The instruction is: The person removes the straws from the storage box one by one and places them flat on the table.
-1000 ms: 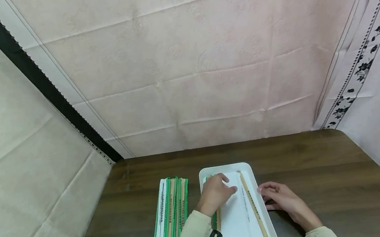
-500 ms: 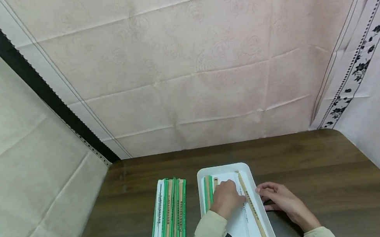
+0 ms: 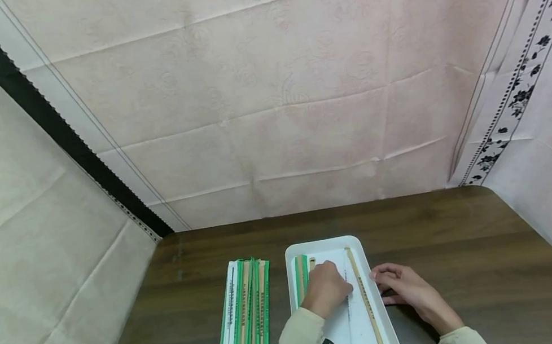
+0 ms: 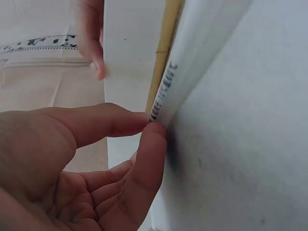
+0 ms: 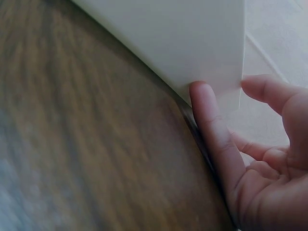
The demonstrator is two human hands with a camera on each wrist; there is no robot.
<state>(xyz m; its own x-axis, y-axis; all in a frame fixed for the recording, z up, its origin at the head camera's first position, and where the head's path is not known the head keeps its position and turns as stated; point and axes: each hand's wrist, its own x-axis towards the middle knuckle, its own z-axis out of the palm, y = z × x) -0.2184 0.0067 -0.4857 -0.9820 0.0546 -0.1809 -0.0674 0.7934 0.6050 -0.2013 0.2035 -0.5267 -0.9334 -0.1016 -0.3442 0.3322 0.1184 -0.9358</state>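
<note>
A white tray, shallow and with round corners, lies on the brown wooden table. Inside it, along the left side, there are green-and-tan packets, partly hidden by the left arm. Near the right wall of the tray there is one slim tan stick, lying a little slanted and bearing dark print.

The left hand is over the middle of the tray, and its thumb and finger pinch a long white packet. This packet is narrow and smooth, with a row of small dark letters along one edge. The right hand holds the tray at its right rim, with fingertips against the plain, smooth wall.

Left of the tray, just beside it, stands apart a bundle of long green, white and tan strips, packed side by side. Behind the table hangs creased pale cloth.
</note>
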